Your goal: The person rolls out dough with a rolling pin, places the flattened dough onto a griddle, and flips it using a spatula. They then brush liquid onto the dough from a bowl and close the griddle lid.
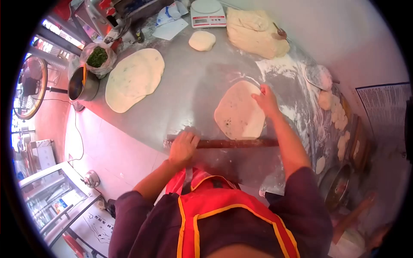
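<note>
A flattened round of dough (pixel 236 112), flecked with green, lies on the grey worktop (pixel 189 90) in front of me. At its upper right edge, my right hand (pixel 266 101) has its fingers curled and pinches the rim. My left hand (pixel 184 148) rests over the left part of a brown wooden rolling pin (pixel 236 143), its fingers bent around it. The pin lies along the worktop's near side, just below the dough round. Further left is a larger rolled-out dough sheet (pixel 137 79).
At the back are a small dough ball (pixel 202 41), a white scale (pixel 208 13) and a big dough mass (pixel 256 32). Chopped greens (pixel 97 56) in a bag and a metal pot (pixel 83 84) stand left. Scattered flour (pixel 286 73) and several dough pieces (pixel 339 116) lie right.
</note>
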A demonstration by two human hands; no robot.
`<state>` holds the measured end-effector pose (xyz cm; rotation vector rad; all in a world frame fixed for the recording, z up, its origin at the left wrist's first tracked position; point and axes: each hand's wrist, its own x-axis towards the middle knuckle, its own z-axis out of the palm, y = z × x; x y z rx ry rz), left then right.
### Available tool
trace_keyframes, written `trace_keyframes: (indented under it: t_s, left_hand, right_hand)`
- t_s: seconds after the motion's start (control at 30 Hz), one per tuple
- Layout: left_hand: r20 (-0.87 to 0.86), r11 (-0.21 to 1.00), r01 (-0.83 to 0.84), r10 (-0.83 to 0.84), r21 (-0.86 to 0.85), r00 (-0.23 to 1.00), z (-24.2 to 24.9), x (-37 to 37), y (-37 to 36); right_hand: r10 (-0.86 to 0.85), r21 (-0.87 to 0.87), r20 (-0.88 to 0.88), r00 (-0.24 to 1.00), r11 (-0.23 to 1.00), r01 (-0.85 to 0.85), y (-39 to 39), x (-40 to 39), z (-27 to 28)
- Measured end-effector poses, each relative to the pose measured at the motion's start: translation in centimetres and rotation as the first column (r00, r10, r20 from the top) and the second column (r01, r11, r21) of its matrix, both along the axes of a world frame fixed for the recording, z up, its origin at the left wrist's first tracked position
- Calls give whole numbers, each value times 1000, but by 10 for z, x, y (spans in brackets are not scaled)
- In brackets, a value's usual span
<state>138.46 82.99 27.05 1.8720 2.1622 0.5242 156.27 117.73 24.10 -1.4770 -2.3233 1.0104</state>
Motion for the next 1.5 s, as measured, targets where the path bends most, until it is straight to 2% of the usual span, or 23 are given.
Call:
trace_keyframes:
  t_s: [0.1, 0.2, 0.23, 0.3, 0.33, 0.4, 0.5, 0.6, 0.63, 0.67, 0.7, 0.77, 0.8, 0.87, 0.9, 0.97, 1.03, 1.07, 1.1, 1.2, 1.3, 1.37, 1.5]
  left_hand:
    - [74, 996, -65, 60, 68, 995, 12, 14, -19]
    - [131, 998, -60, 63, -26, 989, 21, 22, -31]
    - [145, 998, -36, 43, -51, 989, 24, 21, -33]
    - [162, 998, -36, 42, -43, 986, 21, 21, -37]
    - [168, 999, -36, 42, -39, 985, 20, 19, -38]
    - [157, 999, -25, 28, -19, 987, 22, 13, -38]
    - [159, 1000, -5, 10, -31, 987, 26, 7, -41]
    - [143, 1000, -1, 4, -19, 990, 22, -3, -40]
    - [138, 1000, -1, 3, -11, 990, 20, -5, -40]
    - [118, 1000, 6, -5, -12, 993, 18, -10, -38]
    - [100, 1000, 16, -14, -15, 995, 16, -15, -35]
    - [81, 998, 50, -47, -36, 996, 14, -27, -27]
    - [54, 998, 63, -62, -9, 997, 16, -35, -20]
    - [2, 995, 89, -89, 38, 996, 22, -46, -4]
    - [-9, 995, 93, -92, 34, 996, 18, -51, 6]
    - [-33, 995, 99, -98, 25, 995, 5, -55, 25]
    - [-108, 999, 30, -25, 42, 994, -19, -44, 42]
    - [-147, 998, -9, 17, 55, 989, -29, -40, 52]
    - [-117, 995, -28, 16, -100, 993, -31, -40, 64]
    - [-241, 998, -39, 27, -45, 970, -29, -59, 149]
    - [-310, 984, -45, 98, 174, 946, -25, -79, 248]
    - [-384, 972, -22, 113, 235, 916, -24, -88, 290]
    - [-205, 995, 36, -16, 95, 979, -36, -66, 158]
  right_hand:
    - [226, -541, 154, 962, 834, -110, 35, -38, 20]
    - [546, -426, 207, 812, 797, -428, 29, -75, 18]
    - [540, -286, -32, 841, 801, -525, 14, -82, -5]
    - [755, -78, -105, 647, 643, -762, -36, -128, -13]
    - [903, -74, 68, 425, 429, -900, -68, -169, 15]
    - [960, -118, 43, 276, 279, -953, -111, -210, 29]
    - [757, -19, 79, 649, 652, -758, -91, -207, 14]
    - [390, 104, 84, 917, 912, -398, -43, -174, 8]
    - [257, 97, 234, 938, 954, -285, -38, -146, 21]
    - [118, -109, 206, 971, 989, -97, -27, -107, 2]
    - [110, -81, 194, 975, 992, -96, -20, -57, -33]
    - [-63, -384, 29, 998, 921, 70, -66, 19, -5]
    - [-78, -348, 237, 968, 924, 159, -86, 49, 9]
    - [-169, -125, 129, 977, 975, 185, -134, 108, 17]
    - [-64, 89, 169, 984, 995, 50, -155, 124, 26]
    - [113, 464, 310, 944, 848, -254, -187, 133, 41]
    - [1, 458, 314, 949, 876, -152, -196, 133, 12]
    - [-52, 457, 314, 948, 883, -103, -193, 134, 1]
    - [-81, 490, 289, 954, 869, -74, -179, 128, -2]
    - [-170, 548, 300, 939, 836, -24, -103, 99, -10]
    - [-298, 636, 277, 914, 769, 58, -10, 68, -6]
    - [-247, 674, 227, 942, 738, 32, 21, 63, -9]
    - [-87, 551, 259, 962, 831, -74, -99, 101, -8]
